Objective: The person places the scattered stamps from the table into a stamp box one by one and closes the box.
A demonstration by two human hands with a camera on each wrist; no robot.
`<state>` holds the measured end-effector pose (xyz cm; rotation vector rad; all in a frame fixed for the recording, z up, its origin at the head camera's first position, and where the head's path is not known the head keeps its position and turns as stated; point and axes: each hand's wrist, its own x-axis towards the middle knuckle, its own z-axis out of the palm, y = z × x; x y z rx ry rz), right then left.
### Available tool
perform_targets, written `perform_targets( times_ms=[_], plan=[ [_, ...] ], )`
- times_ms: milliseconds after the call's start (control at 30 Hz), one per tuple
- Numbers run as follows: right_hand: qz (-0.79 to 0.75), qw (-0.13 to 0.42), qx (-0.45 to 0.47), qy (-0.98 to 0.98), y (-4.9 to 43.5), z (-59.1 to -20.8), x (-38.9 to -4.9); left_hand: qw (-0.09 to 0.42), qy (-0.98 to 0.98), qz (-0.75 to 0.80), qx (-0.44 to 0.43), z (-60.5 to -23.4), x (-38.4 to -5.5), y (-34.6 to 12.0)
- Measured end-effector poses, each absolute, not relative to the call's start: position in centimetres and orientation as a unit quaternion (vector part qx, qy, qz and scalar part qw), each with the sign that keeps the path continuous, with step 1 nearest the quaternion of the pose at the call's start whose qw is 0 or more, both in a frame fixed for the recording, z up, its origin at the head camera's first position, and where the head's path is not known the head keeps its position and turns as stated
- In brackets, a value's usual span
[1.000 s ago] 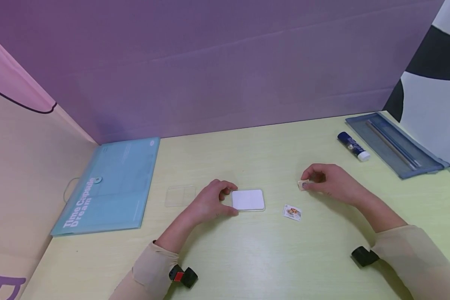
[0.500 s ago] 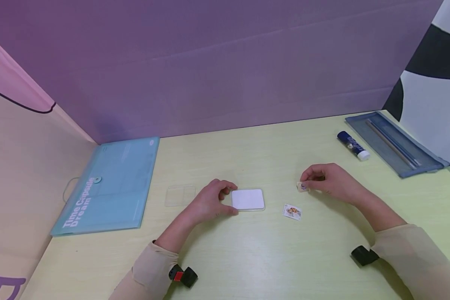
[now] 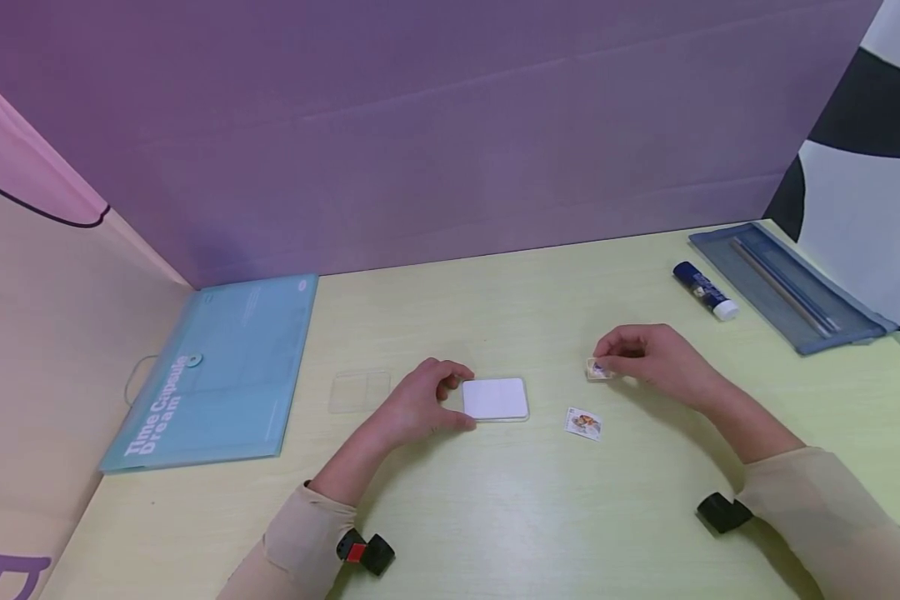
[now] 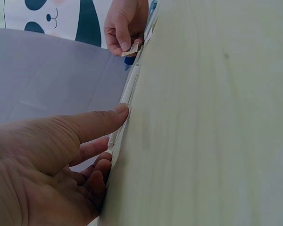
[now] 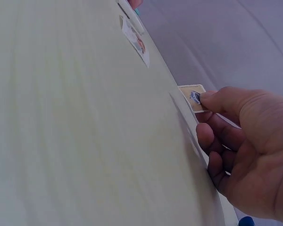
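In the head view my left hand (image 3: 420, 404) holds a rounded white card stack in a shallow clear case (image 3: 497, 398) by its left corners, thumb at the near one and a finger at the far one. My right hand (image 3: 660, 358) pinches a small stamp (image 3: 598, 371) between thumb and fingers, low over the table. Seen in the right wrist view, that stamp (image 5: 187, 94) is beige with a blue picture, partly covered by the thumb. A second stamp (image 3: 583, 423), white with an orange picture, lies flat between the case and my right hand.
A clear plastic lid (image 3: 352, 392) lies left of my left hand. Farther left is a blue document folder (image 3: 232, 367). At the back right are a glue stick (image 3: 705, 290) and a dark blue mesh pouch (image 3: 765, 308) with pencil-like sticks inside. A purple panel (image 3: 450, 150) bounds the table's back.
My right hand has shifted slightly left with its stamp, and more of the stamp's picture shows. The left hand and the case have stayed put.
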<state>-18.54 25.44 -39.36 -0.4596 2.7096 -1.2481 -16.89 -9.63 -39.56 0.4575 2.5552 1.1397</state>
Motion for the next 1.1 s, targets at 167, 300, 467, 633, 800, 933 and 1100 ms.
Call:
perform_targets(
  times_ms=[167,300,467,633,800,933,1100],
  plan=[
    [-0.427,0.064,-0.146,0.890,24.9,-39.5,-18.6,0.151,0.891,0.396,0.161,-39.6,-16.9,-9.7],
    [-0.440,0.070,-0.139,0.884,24.5,-39.6,-18.6,0.150,0.892,0.394,0.162,-39.6,-16.9,-9.6],
    [-0.453,0.079,-0.130,0.879,23.9,-39.6,-18.6,0.149,0.892,0.394,0.163,-39.5,-16.9,-9.6],
    [-0.457,0.079,-0.133,0.876,23.4,-39.6,-18.6,0.153,0.892,0.393,0.161,-39.5,-16.8,-9.6],
    [-0.457,0.083,-0.133,0.875,22.8,-39.5,-18.6,0.153,0.893,0.390,0.162,-39.5,-16.9,-9.6],
    [-0.456,0.088,-0.141,0.874,22.2,-39.6,-18.7,0.154,0.893,0.391,0.160,-39.5,-16.9,-9.6],
    [-0.456,0.089,-0.146,0.874,21.6,-39.6,-18.8,0.155,0.893,0.392,0.159,-39.6,-16.9,-9.6]
  ],
)
